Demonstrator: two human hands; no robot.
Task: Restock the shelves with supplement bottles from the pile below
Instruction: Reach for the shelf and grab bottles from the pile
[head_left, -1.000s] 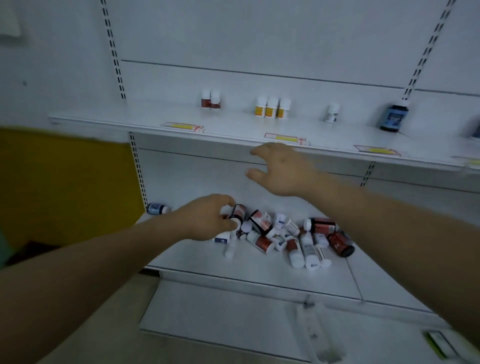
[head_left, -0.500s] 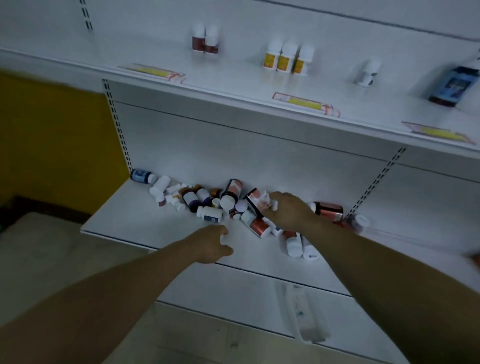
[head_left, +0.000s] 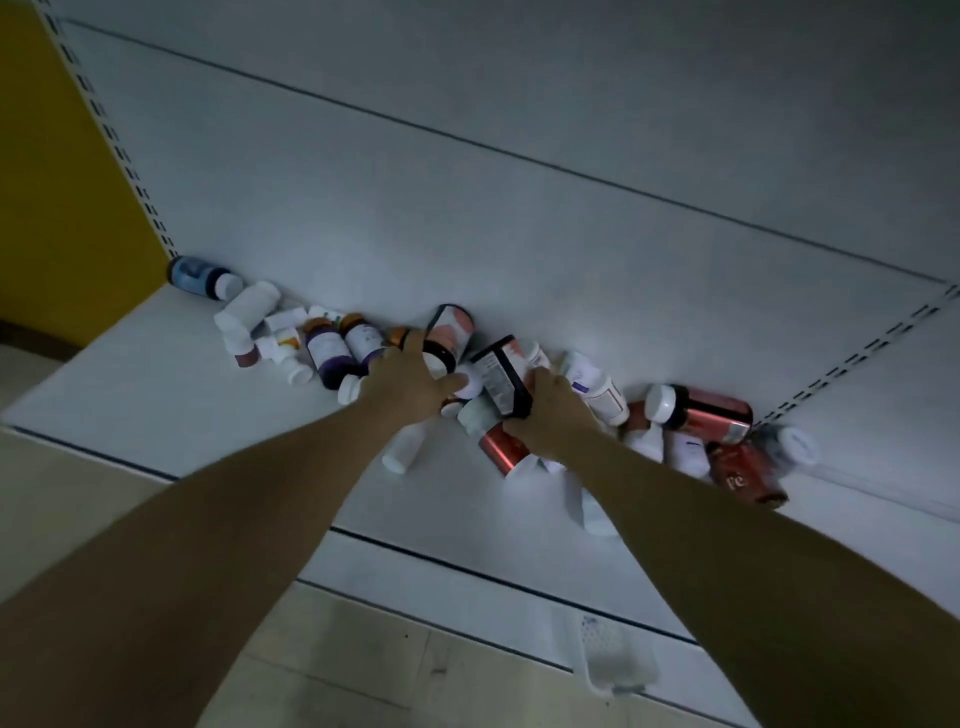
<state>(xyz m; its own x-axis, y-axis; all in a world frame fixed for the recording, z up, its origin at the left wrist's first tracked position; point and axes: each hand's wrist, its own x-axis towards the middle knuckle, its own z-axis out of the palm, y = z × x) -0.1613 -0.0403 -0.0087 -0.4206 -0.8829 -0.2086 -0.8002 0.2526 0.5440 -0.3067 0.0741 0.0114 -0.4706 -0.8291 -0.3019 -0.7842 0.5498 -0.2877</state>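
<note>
Pale floor tile (head_left: 363, 670) is showing along the bottom of the frame, with a blurred white plastic piece (head_left: 615, 657) lying at lower centre-right near the shelf front. Two bare forearms are reaching up from the lower corners toward frame centre.

White lower shelf (head_left: 171, 410) is carrying the pile of supplement bottles (head_left: 691, 415), strung along the back panel (head_left: 467, 218) from mid-left to mid-right. All bottles visible here are lying down or tipped, none clearly upright.

Left hand (head_left: 402, 387) is sitting on the pile at centre, fingers curling over bottles there; index finger is pointing up beside a pink-labelled dark bottle (head_left: 449, 332). Cannot tell whether it is actually gripping one or just resting on them.

Right hand (head_left: 553, 415) is just right of it, fingers wrapping a black-labelled bottle (head_left: 501, 376) that is tilting up out of the pile. A red foil-labelled bottle (head_left: 501, 447) is lying under the wrist.

Left of the hands: two purple bottles (head_left: 330, 345) side by side, small white bottles (head_left: 249, 312), and a blue bottle (head_left: 200, 275) farthest left against the panel. Right of the hands: a white bottle with orange label (head_left: 600, 389), a red bottle with white cap (head_left: 706, 410), another red one (head_left: 743, 473) nearer the edge.

Yellow wall (head_left: 57, 182) is filling the upper left beyond the slotted upright (head_left: 111, 140).
</note>
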